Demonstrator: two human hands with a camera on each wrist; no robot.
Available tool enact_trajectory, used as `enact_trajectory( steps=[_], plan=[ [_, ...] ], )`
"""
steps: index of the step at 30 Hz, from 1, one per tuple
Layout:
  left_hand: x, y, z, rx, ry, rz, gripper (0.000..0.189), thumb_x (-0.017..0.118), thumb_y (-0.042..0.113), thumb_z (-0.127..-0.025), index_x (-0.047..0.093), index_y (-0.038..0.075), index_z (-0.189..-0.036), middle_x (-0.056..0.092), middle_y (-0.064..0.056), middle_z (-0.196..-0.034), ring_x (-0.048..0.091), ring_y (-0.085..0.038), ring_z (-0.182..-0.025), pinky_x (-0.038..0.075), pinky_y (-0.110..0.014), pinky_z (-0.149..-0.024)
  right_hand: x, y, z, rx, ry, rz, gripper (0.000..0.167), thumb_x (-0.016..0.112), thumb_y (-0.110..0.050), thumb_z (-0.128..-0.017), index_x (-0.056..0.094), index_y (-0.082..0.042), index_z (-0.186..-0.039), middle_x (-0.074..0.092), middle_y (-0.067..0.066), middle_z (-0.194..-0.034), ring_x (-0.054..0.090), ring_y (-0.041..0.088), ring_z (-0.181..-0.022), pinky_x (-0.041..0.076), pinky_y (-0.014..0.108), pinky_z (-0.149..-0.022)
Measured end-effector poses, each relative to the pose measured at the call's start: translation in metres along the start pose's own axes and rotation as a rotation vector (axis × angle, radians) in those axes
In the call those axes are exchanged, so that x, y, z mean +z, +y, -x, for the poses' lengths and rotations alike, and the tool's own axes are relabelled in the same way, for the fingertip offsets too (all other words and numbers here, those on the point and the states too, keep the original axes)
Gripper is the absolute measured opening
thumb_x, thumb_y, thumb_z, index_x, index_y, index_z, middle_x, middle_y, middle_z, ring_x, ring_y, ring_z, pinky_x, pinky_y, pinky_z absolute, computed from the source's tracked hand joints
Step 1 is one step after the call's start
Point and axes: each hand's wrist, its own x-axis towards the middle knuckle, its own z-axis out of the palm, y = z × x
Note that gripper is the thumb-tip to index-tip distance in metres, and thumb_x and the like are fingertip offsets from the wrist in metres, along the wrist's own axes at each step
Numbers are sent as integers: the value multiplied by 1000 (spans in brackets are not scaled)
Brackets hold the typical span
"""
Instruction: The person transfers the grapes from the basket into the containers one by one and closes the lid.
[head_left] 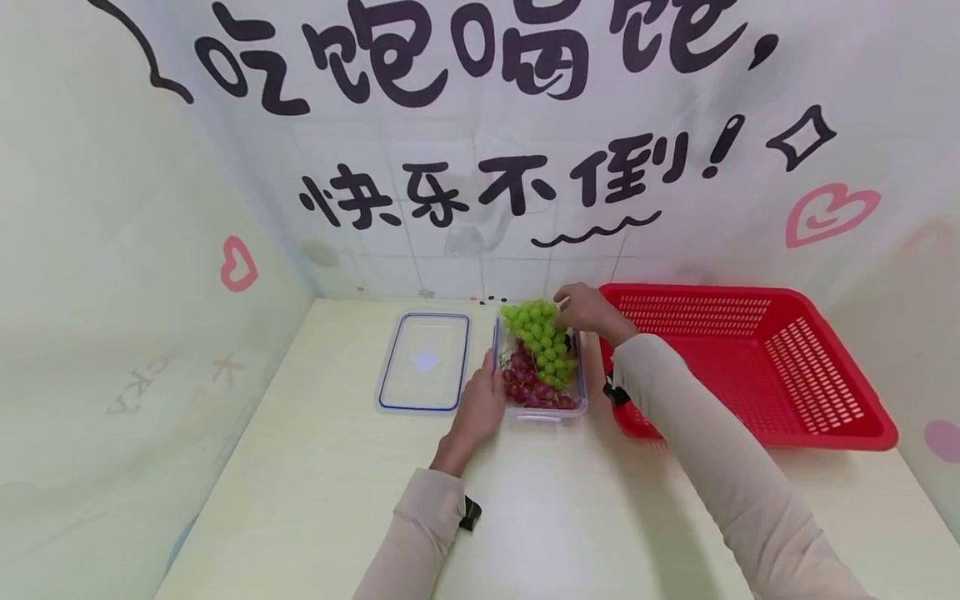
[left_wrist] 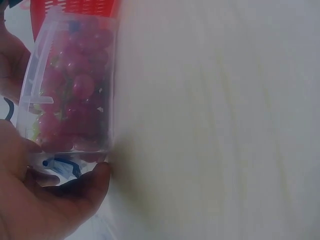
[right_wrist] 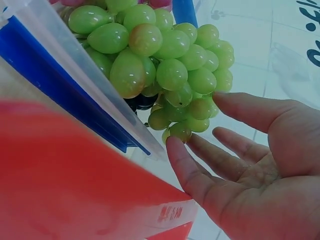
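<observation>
A clear plastic container (head_left: 542, 412) with a blue-edged rim holds a bunch of red grapes (head_left: 531, 387) and a bunch of green grapes (head_left: 542, 337). The green bunch lies over the red one and rises at the back. At the container's left side, my left hand (head_left: 480, 404) holds the wall, its thumb by the bottom corner in the left wrist view. My right hand (head_left: 588, 308) is at the back right, thumb and fingertips spread at the end of the green bunch. Dark grapes (right_wrist: 142, 101) show partly beneath the green ones.
A flat clear lid (head_left: 423, 362) with a blue seal lies to the left of the container. On the right stands a red perforated basket (head_left: 720, 358), close beside the container and under the right forearm. Behind the table hangs a white printed sheet (head_left: 450, 225).
</observation>
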Motion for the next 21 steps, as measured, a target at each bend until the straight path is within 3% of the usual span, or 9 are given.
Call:
enact_trajectory(
  steps=[6,11,15,18,21],
  plan=[
    [-3,2,-1,-16,-19,34,53,33,20,-108,21,1,-157,50,-6,-76,45,-15,-59,41,-30,-52,-5,-1,0,17,25,-35,49,54,-17,-100,45,5,-142,49,26,-143,50,39,-130,47,49,-102],
    [-7,0,0,-26,-12,47,54,33,22,-108,19,2,-157,48,-5,-75,42,-15,-60,40,-30,-54,-3,-5,2,-7,98,-52,45,51,-22,-102,49,4,-139,51,24,-141,51,39,-128,47,51,-101],
    [-10,-2,0,-41,-17,35,55,33,24,-109,20,2,-157,51,-12,-78,47,-24,-63,42,-36,-58,0,-8,7,-29,154,-88,45,51,-23,-103,49,2,-140,50,22,-143,49,37,-130,46,51,-103],
    [-12,0,-1,-59,-6,11,57,36,29,-108,24,1,-156,62,-22,-107,62,-34,-93,52,-46,-80,5,-11,11,-38,206,-120,44,51,-23,-103,50,0,-140,49,20,-145,47,36,-133,44,51,-105],
    [-14,4,-2,-79,14,6,60,43,34,-105,29,2,-155,54,-25,-138,56,-39,-121,45,-53,-102,10,-13,15,-44,266,-136,42,52,-22,-103,51,-1,-139,50,19,-145,46,36,-134,42,50,-107]
  ],
)
